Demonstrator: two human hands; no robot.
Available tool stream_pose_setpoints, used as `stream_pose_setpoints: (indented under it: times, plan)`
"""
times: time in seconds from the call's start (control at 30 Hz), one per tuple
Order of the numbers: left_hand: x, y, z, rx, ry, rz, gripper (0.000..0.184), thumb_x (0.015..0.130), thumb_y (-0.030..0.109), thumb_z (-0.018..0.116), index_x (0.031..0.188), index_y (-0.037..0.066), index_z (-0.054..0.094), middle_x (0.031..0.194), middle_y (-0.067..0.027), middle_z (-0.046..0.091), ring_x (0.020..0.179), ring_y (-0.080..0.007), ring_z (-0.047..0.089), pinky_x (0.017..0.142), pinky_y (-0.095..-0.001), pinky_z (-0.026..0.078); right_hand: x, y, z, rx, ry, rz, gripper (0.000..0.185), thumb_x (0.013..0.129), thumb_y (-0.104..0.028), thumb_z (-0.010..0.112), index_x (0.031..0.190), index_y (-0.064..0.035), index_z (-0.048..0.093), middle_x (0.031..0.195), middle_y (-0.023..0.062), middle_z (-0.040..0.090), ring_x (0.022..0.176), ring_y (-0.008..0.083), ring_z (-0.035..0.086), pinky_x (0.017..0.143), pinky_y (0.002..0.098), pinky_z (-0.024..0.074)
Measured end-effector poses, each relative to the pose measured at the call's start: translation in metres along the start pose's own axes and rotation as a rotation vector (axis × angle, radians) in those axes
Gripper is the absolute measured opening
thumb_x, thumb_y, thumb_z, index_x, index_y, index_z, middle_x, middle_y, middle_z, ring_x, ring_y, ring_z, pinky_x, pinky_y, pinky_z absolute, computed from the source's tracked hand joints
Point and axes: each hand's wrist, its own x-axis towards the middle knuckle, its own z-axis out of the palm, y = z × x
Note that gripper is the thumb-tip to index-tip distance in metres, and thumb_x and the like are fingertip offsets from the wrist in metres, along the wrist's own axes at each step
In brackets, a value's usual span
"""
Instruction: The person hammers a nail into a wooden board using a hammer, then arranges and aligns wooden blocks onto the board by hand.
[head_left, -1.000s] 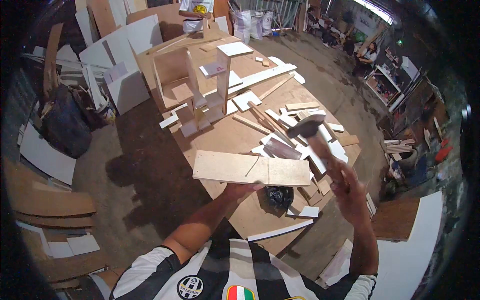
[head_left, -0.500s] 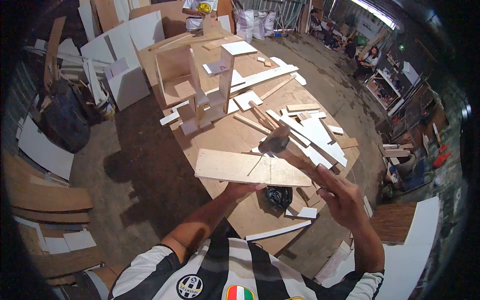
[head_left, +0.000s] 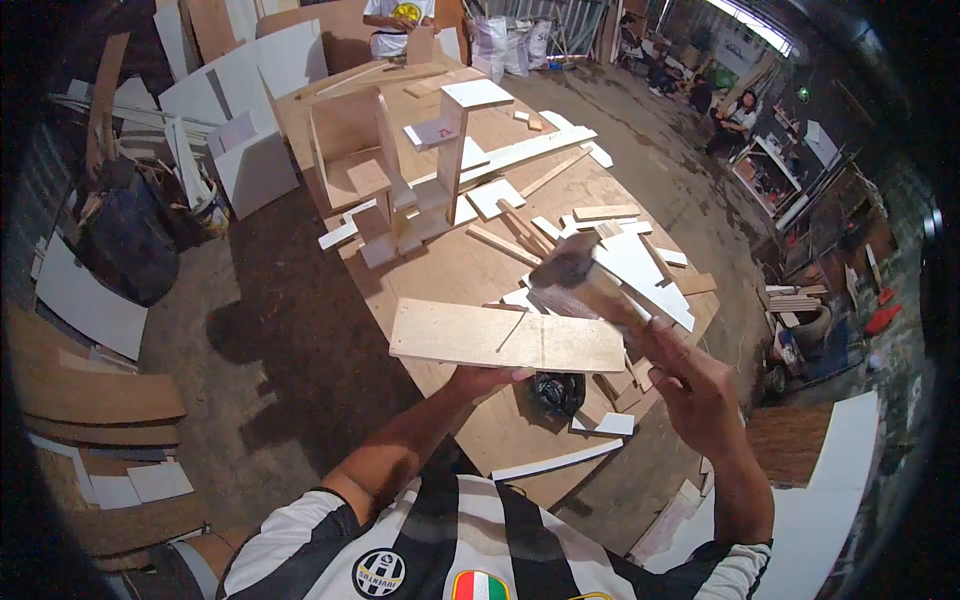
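A pale wooden board (head_left: 460, 335) lies level in front of me, with a thin nail slanting up from its face. My left hand (head_left: 485, 380) grips its near edge from below; most of the fingers are hidden under the wood. In my right hand (head_left: 690, 375), closed round the handle, is a hammer (head_left: 610, 295), slightly blurred. Its head hangs above and beyond the board's right half, apart from the nail. A black plastic bag (head_left: 558, 394) shows just under the board's near edge.
The worktable (head_left: 400, 290) holds a box-like wooden frame (head_left: 350, 150), an upright shelf piece (head_left: 452, 150) and several offcuts (head_left: 635, 270). A person (head_left: 400, 20) stands at its far end. Another person (head_left: 738, 115) sits at the back right. Panels (head_left: 290, 70) lean at the left.
The hammer came down and left toward the board, then rose slightly to the right. My left hand and the board have barely shifted.
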Motion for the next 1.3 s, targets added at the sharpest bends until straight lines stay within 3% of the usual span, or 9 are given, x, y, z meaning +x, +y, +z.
stream_pose_setpoints:
  times: [0.23,0.3,0.43,0.83,0.9,1.03,1.1,1.23,1.3]
  plan:
    - [-0.007,-0.016,-0.01,-0.092,-0.005,-0.055,0.083,0.073,0.007,0.088,0.141,0.005,0.042,0.133,-0.0108,0.052,0.126,-0.0214,0.053,0.107,-0.0405,0.045,-0.001,0.004,0.007,-0.149,-0.106,-0.016,0.062,0.087,0.003,0.069,0.145,-0.0075,0.053,0.123,0.0223,0.069,0.112,0.0346,0.07,0.084,0.0364,0.059]
    - [-0.007,-0.015,-0.01,-0.095,-0.008,-0.062,0.083,0.073,0.006,0.088,0.141,0.005,0.042,0.133,-0.0109,0.052,0.126,-0.0214,0.053,0.107,-0.0404,0.046,0.002,0.009,0.009,-0.073,0.091,-0.101,0.064,0.09,-0.009,0.071,0.148,-0.0252,0.052,0.096,0.0136,0.071,0.079,0.0318,0.071,0.066,0.0412,0.057]
    - [-0.007,-0.012,-0.008,-0.081,-0.007,-0.054,0.083,0.073,0.006,0.088,0.141,0.005,0.042,0.132,-0.0111,0.052,0.125,-0.0215,0.054,0.106,-0.0403,0.046,0.0,0.004,0.005,-0.022,0.163,-0.094,0.065,0.088,-0.01,0.073,0.148,-0.0257,0.052,0.094,0.0128,0.07,0.078,0.0313,0.071,0.065,0.041,0.0569]
    - [0.008,0.007,0.008,-0.053,-0.007,0.039,0.08,0.071,0.004,0.088,0.137,0.004,0.043,0.129,-0.0108,0.053,0.122,-0.0208,0.055,0.104,-0.0403,0.049,-0.011,-0.012,0.003,-0.031,0.183,-0.129,0.066,0.085,-0.004,0.075,0.146,-0.0187,0.054,0.101,0.0165,0.071,0.083,0.032,0.074,0.067,0.0416,0.059]
    - [0.007,0.001,0.003,-0.087,-0.011,0.011,0.08,0.071,0.004,0.088,0.137,0.004,0.043,0.129,-0.0107,0.053,0.122,-0.0208,0.055,0.104,-0.0403,0.049,-0.013,-0.013,-0.004,-0.135,0.028,-0.054,0.059,0.087,0.003,0.068,0.144,-0.0058,0.054,0.111,0.0217,0.07,0.09,0.0308,0.073,0.072,0.0365,0.0577]
    - [0.0,-0.01,-0.007,-0.201,-0.019,-0.091,0.08,0.07,0.005,0.088,0.137,0.005,0.044,0.13,-0.0106,0.052,0.121,-0.0206,0.055,0.103,-0.0403,0.049,-0.012,-0.006,0.008,0.019,0.182,-0.156,0.059,0.088,0.001,0.068,0.145,-0.0076,0.054,0.109,0.0223,0.07,0.09,0.0344,0.074,0.072,0.037,0.0574]
    - [-0.002,-0.009,-0.006,-0.219,-0.022,-0.116,0.08,0.07,0.005,0.088,0.137,0.005,0.044,0.129,-0.0106,0.052,0.121,-0.0205,0.055,0.103,-0.0404,0.049,-0.013,-0.009,0.008,-0.191,-0.119,0.027,0.06,0.089,-0.001,0.068,0.146,-0.0098,0.052,0.11,0.0229,0.07,0.093,0.035,0.074,0.073,0.0376,0.0577]
    - [0.001,-0.007,-0.004,-0.159,-0.026,-0.055,0.08,0.07,0.006,0.088,0.136,0.005,0.044,0.129,-0.0104,0.052,0.121,-0.0204,0.055,0.103,-0.0404,0.048,-0.009,-0.015,-0.002,-0.22,-0.125,0.101,0.061,0.089,0.0,0.068,0.147,-0.0112,0.052,0.112,0.0216,0.071,0.094,0.0326,0.074,0.074,0.0382,0.0582]
    - [0.002,-0.005,-0.004,-0.131,-0.029,-0.026,0.079,0.07,0.006,0.088,0.136,0.005,0.044,0.129,-0.0103,0.052,0.121,-0.0203,0.055,0.103,-0.0404,0.048,-0.01,-0.008,-0.003,-0.058,0.089,-0.021,0.061,0.088,0.002,0.068,0.146,-0.0111,0.053,0.113,0.0201,0.071,0.093,0.0315,0.074,0.076,0.0376,0.0581]
